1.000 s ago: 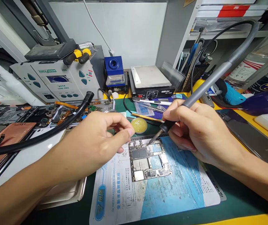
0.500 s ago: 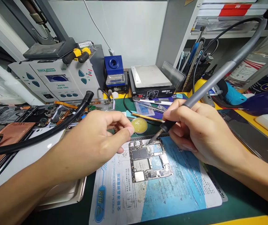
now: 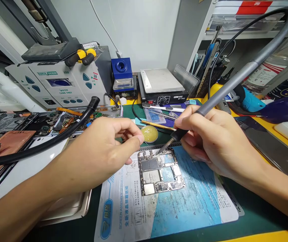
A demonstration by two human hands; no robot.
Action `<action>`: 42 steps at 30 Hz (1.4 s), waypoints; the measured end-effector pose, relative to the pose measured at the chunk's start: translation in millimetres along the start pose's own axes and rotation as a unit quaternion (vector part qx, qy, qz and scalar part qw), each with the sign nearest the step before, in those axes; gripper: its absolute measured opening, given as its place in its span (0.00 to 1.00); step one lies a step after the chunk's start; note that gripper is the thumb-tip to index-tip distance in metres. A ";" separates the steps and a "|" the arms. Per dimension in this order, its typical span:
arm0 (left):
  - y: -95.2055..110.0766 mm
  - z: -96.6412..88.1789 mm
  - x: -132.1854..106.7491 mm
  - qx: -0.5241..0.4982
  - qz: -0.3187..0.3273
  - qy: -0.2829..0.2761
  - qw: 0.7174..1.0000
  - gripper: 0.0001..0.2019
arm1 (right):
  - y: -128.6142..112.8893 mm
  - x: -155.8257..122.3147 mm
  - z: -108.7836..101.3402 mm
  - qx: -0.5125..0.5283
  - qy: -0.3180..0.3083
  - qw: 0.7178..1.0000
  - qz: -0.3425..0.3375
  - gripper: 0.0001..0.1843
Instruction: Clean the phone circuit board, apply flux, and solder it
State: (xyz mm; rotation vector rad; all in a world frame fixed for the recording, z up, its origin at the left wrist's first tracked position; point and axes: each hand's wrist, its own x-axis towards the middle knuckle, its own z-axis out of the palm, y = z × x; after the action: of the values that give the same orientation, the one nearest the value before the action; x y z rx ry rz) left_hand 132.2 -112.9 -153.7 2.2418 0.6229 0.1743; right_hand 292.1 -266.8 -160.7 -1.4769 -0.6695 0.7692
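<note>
A bare phone circuit board (image 3: 159, 172) lies on a blue and white printed mat (image 3: 189, 205). My right hand (image 3: 209, 141) is closed round a grey soldering iron (image 3: 224, 90), held like a pen. The iron's tip (image 3: 159, 151) touches the board's far edge. My left hand (image 3: 108, 144) hovers just left of the board with thumb and forefinger pinched on a thin wire (image 3: 149, 147) that runs toward the tip. A round tin of yellow flux (image 3: 149, 133) sits just behind the board.
A grey hot-air station (image 3: 58, 87) with a black hose (image 3: 45, 144) stands at back left. Behind are a blue tip cleaner (image 3: 121, 72), a heating plate (image 3: 161, 84) and a tool holder (image 3: 209, 77). Opened phones (image 3: 10, 134) lie at left, tweezers (image 3: 163, 116) behind the tin.
The iron's tip has crept slightly left along the board's far edge. Both hands otherwise hold their places.
</note>
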 end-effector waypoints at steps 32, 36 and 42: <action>1.9 0.0 0.3 -0.013 -0.005 -0.004 1.000 0.10 | -2.8 -2.7 1.4 -0.048 -0.004 0.999 -0.013 0.16; 2.0 -0.6 0.1 -0.010 -0.007 -0.003 1.000 0.10 | -3.1 -2.0 2.5 -0.048 -0.003 0.999 -0.012 0.16; 2.8 0.6 0.3 -0.015 -0.007 -0.006 1.000 0.10 | -1.2 -1.5 3.2 -0.052 0.001 0.999 -0.010 0.16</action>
State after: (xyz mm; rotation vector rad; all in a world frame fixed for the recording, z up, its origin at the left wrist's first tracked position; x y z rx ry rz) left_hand 133.7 -114.7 -152.0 2.2077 0.6253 0.1623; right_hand 288.7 -265.9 -159.4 -1.5630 -0.7304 0.7268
